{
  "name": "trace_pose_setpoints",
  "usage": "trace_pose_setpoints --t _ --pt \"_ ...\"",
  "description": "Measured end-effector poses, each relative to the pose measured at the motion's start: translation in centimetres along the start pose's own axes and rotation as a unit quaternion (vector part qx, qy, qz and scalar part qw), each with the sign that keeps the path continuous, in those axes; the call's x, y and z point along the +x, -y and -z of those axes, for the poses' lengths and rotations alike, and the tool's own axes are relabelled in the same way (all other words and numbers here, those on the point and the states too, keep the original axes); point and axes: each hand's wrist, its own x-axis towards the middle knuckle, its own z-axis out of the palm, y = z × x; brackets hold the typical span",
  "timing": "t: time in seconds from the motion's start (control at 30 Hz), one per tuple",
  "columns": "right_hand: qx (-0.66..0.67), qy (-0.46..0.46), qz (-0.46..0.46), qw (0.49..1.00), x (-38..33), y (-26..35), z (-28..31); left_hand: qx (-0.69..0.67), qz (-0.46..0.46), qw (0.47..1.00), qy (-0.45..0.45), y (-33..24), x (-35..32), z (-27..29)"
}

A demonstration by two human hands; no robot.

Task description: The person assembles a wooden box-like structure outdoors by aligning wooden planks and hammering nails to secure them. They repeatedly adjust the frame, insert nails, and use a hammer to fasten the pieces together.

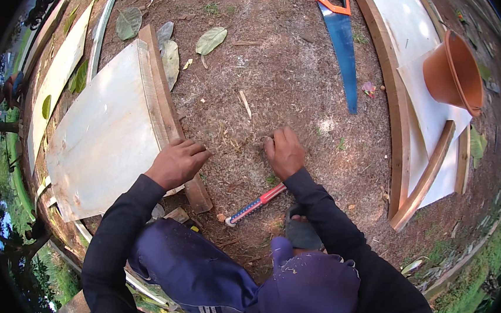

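- We see our left hand (177, 162) lying flat on the wooden strip (166, 111) at the edge of a pale board (102, 139). The fingers are curled a little over the strip, pressing on it, not wrapped around it.
- Our right hand (284, 152) is down on the bare dirt (281, 65), well apart from the board. Its fingers are bent and the tips touch the ground. We cannot tell if it has hold of something tiny.
- A red, white and blue pencil (255, 204) lies on the dirt just below our right hand, near our sandal (301, 231).
- A blue saw (343, 43) with an orange handle lies farther up on the ground.
- To the right is a second pale board (425, 105) with wooden strips around it. An orange plant pot (454, 72) lies tipped on its side on that board.
- Some big dry leaves (211, 40) lie near the top of the first board.
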Motion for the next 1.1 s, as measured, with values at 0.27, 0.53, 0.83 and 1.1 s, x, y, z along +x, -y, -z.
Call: trace_pose_setpoints --t 0.27,0.53,0.83,1.1 --pt "0.287 -0.129 -0.221 0.923 -1.5 -5.2 9.5 0.152 -0.211 0.963 0.071 -3.2 10.9 -5.0" --pt "0.385 -0.344 -0.139 0.845 3.9 -9.5 31.6 0.152 -0.214 0.964 0.048 -2.7 11.0 -8.4" --pt "0.476 -0.351 -0.352 0.725 11.8 -15.3 39.2 0.079 -0.096 0.992 0.002 -5.2 9.3 -5.3" --pt "0.572 -0.329 -0.34 0.67 14.3 -22.9 39.3 0.034 -0.001 0.999 -0.032 -5.6 7.1 -0.1"
